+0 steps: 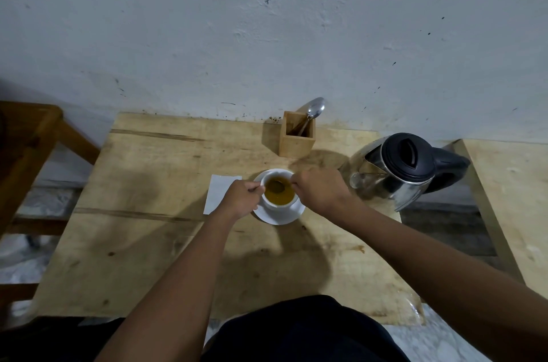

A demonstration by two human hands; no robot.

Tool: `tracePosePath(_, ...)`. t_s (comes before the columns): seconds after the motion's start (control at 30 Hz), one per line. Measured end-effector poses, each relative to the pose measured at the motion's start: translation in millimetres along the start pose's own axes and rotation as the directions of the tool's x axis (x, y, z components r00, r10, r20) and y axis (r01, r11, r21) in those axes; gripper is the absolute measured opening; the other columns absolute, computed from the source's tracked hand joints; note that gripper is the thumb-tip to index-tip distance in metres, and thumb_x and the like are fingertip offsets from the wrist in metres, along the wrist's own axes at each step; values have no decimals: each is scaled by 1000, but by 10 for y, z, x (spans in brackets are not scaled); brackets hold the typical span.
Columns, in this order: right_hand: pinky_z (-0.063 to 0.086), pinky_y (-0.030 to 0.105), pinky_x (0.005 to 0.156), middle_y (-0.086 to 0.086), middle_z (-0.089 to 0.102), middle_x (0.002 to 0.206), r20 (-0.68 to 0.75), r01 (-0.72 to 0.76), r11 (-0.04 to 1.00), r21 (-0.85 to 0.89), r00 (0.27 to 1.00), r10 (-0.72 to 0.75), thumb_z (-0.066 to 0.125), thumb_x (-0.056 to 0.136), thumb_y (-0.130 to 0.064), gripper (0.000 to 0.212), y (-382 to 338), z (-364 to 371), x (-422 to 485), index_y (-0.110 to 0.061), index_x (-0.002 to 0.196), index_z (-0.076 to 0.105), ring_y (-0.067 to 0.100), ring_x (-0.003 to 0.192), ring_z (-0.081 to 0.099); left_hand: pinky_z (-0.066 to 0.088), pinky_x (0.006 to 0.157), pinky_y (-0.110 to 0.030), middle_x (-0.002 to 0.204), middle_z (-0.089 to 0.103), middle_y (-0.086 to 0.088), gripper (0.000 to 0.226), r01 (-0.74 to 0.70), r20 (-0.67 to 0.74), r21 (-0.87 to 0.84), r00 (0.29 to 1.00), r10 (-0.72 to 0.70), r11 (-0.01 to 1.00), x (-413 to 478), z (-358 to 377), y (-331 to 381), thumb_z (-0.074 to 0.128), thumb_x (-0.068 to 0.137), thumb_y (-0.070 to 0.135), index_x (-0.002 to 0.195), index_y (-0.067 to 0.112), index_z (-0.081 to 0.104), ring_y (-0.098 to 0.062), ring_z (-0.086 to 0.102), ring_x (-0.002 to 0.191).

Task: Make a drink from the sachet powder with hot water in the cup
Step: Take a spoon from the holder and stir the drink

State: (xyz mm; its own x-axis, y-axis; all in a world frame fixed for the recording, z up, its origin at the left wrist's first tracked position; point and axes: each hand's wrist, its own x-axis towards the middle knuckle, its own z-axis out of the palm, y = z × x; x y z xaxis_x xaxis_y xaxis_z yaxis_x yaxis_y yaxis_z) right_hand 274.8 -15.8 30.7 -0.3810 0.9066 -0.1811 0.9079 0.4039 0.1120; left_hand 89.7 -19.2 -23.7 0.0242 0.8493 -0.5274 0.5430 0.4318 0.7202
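A white cup (281, 204) stands on a white saucer (278, 217) near the middle of the wooden table. It holds a yellow-brown drink (280, 194). My left hand (241, 198) grips the cup's left side at the handle. My right hand (320, 189) pinches the handle of a spoon (278, 185), and the spoon's bowl is dipped in the drink. A flat white sachet or paper (218, 191) lies on the table just left of the saucer, partly under my left hand.
A steel electric kettle (397, 171) with a black lid and handle stands to the right of the cup. A wooden holder (296, 139) with a second spoon (314, 109) stands behind the cup by the wall. A wooden chair (29, 154) is at the left.
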Motion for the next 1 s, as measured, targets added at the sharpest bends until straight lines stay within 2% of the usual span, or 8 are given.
tracePosePath(0.1, 36, 28, 51, -2, 71, 87, 8, -50, 998, -26, 999, 50, 51, 97, -21, 20, 55, 20, 8, -28, 102, 69, 22, 72, 66, 43, 63, -21, 94, 65, -5, 39, -1, -1, 6, 1000, 1, 1000, -5, 1, 16, 52, 97, 30, 132, 13, 57, -7, 62, 69)
tracePosePath(0.23, 29, 24, 44, -2, 69, 81, 49, -89, 996, -7, 995, 90, 50, 97, -20, 22, 152, -15, 24, -24, 90, 70, 20, 64, 59, 43, 62, -19, 84, 64, -3, 40, -7, 3, -4, 1000, 7, 1000, -14, -5, 18, 51, 97, 30, 132, 12, 57, -6, 61, 68)
tracePosePath(0.37, 48, 28, 53, -3, 72, 81, 90, -126, 986, 109, 989, 116, 50, 95, -21, 24, 232, -5, 8, -25, 92, 74, 21, 67, 65, 44, 68, -23, 84, 64, -3, 39, -15, 5, -5, 1000, 15, 1000, -20, -2, 10, 50, 97, 29, 132, 12, 57, -6, 61, 68)
tracePosePath(0.5, 53, 31, 60, -7, 74, 95, 154, -127, 953, 276, 984, 87, 51, 95, -29, 25, 249, 17, -27, -27, 99, 76, 19, 78, 67, 43, 67, -23, 88, 65, -5, 40, -9, 4, 2, 1000, 9, 1000, -21, 0, 29, 50, 97, 30, 133, 13, 56, -5, 61, 68)
tracePosePath(0.57, 58, 35, 63, -7, 75, 96, 186, -129, 935, 331, 980, 70, 52, 93, -29, 26, 244, 42, -39, -23, 95, 77, 19, 80, 67, 41, 61, -19, 90, 65, -5, 40, -3, 4, 1, 1000, 3, 1000, -23, -3, 34, 50, 97, 30, 133, 13, 56, -5, 60, 68)
tracePosePath(0.67, 55, 32, 62, -6, 75, 97, 165, -137, 921, 365, 983, 81, 53, 96, -33, 25, 200, 39, -55, -27, 99, 76, 19, 83, 67, 40, 60, -18, 93, 65, -5, 40, 1, 1, 2, 1000, -1, 1000, -26, -8, 37, 51, 97, 30, 133, 14, 56, -5, 61, 69)
tracePosePath(0.83, 42, 29, 61, -2, 71, 102, 58, -141, 957, 252, 990, 130, 45, 101, -36, 27, 111, -14, -58, -29, 110, 70, 24, 88, 66, 41, 59, -17, 89, 65, -5, 39, -5, 1, -4, 1000, 5, 1000, -26, -6, 35, 51, 97, 30, 132, 13, 57, -6, 61, 68)
tracePosePath(1.0, 33, 26, 50, 0, 67, 79, 45, -174, 983, 61, 984, 172, 49, 97, -24, 21, 102, -42, -46, -22, 86, 67, 24, 65, 59, 42, 59, -17, 90, 66, -6, 40, -9, 3, -1, 1000, 9, 1000, -29, -10, 34, 51, 97, 31, 133, 13, 56, -6, 61, 68)
